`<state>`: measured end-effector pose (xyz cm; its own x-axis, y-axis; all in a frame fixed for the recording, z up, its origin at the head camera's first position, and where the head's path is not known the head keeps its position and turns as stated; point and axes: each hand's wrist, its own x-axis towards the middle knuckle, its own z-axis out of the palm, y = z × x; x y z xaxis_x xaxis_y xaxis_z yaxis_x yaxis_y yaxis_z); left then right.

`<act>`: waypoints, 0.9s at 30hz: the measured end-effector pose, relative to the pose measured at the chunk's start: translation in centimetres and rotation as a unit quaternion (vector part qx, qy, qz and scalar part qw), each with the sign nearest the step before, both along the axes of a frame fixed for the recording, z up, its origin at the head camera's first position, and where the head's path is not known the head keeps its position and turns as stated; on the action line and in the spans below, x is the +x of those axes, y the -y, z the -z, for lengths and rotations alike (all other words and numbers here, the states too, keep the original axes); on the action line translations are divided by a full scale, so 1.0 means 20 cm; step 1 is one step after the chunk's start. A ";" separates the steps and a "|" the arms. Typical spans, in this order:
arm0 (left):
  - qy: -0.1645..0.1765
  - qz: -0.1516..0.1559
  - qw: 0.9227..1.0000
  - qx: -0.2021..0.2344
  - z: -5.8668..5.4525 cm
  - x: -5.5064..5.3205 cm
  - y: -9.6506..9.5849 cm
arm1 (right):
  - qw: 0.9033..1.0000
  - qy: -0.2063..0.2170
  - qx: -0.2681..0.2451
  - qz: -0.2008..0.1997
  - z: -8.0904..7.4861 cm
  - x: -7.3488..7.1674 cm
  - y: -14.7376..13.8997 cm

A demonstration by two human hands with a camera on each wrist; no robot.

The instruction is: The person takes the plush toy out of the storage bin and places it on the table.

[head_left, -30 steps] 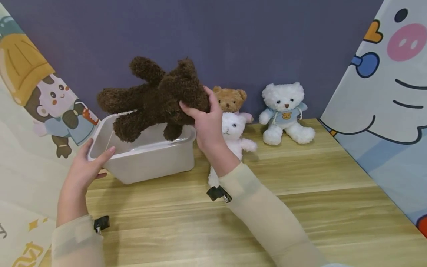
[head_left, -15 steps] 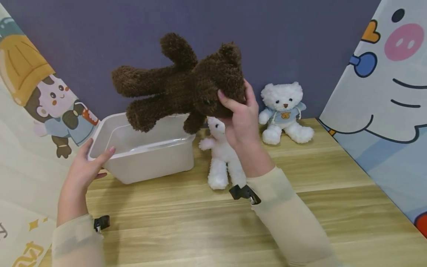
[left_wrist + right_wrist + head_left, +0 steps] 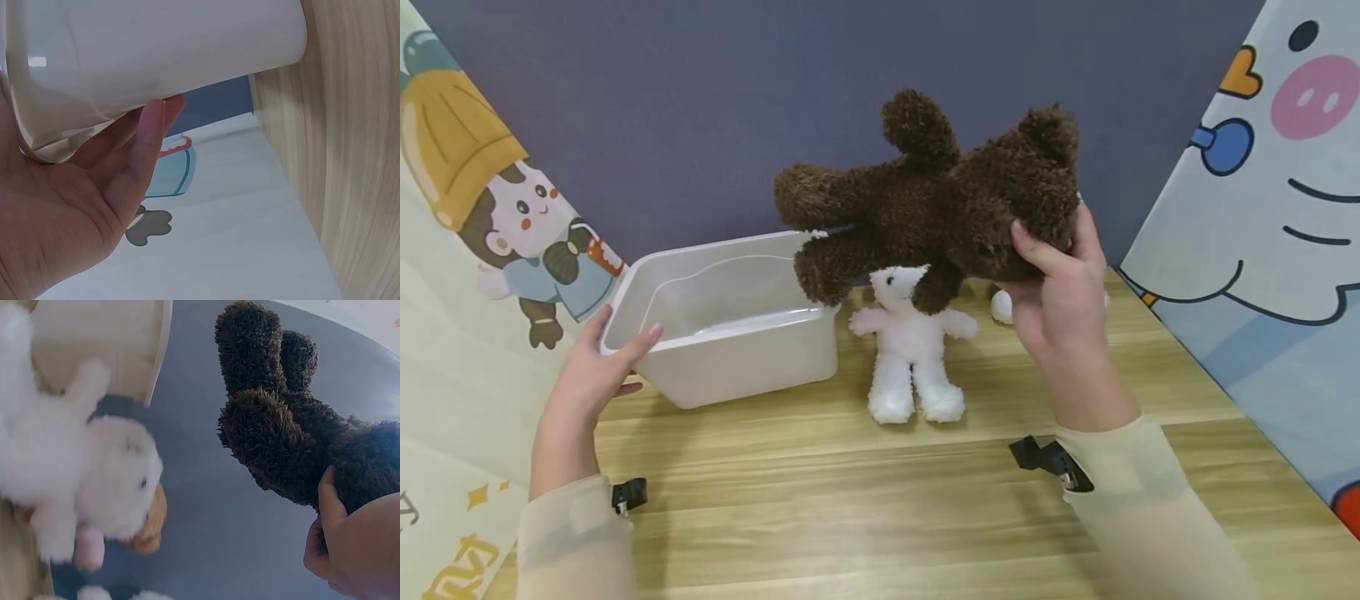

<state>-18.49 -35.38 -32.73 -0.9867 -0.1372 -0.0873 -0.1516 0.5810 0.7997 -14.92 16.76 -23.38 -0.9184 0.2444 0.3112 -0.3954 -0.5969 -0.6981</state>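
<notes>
My right hand (image 3: 1063,292) grips a dark brown teddy bear (image 3: 917,212) by its head, thumb across the fur. The bear lies sideways in the air, legs pointing left, one foot overlapping the right end of a white plastic bin (image 3: 760,354) in the head view. At the bin's left corner my left hand (image 3: 591,367) holds the rim, its thumb over the edge and fingers against the outside. In the right wrist view the brown bear (image 3: 269,431) hangs from the fingers, with the hand (image 3: 359,544) at the lower right.
Right of the bin sits a white teddy bear (image 3: 910,333), its head partly covered. A tan bear (image 3: 150,525) shows behind it in the right wrist view. Only a white paw (image 3: 1002,307) of another bear shows beside my right hand. Printed panels flank the wooden table (image 3: 850,500).
My right hand has carried the brown bear rightward from over the bin, past the sitting white bear, now hiding most of the bear in the blue hoodie. The left hand stays on the bin.
</notes>
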 end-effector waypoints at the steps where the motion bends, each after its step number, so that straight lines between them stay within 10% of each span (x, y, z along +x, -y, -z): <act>1: 0.000 0.000 1.000 0.000 0.00 0.00 0.00 | 1.000 -0.003 0.003 0.004 0.01 0.01 -0.03; 15: -0.003 0.004 1.000 -0.003 -0.01 0.00 -0.02 | 0.997 -0.050 0.027 0.050 0.11 0.18 -0.49; 27: -0.003 0.002 1.000 -0.005 -0.03 0.01 -0.03 | 0.967 -0.086 0.226 0.078 0.10 0.27 -0.85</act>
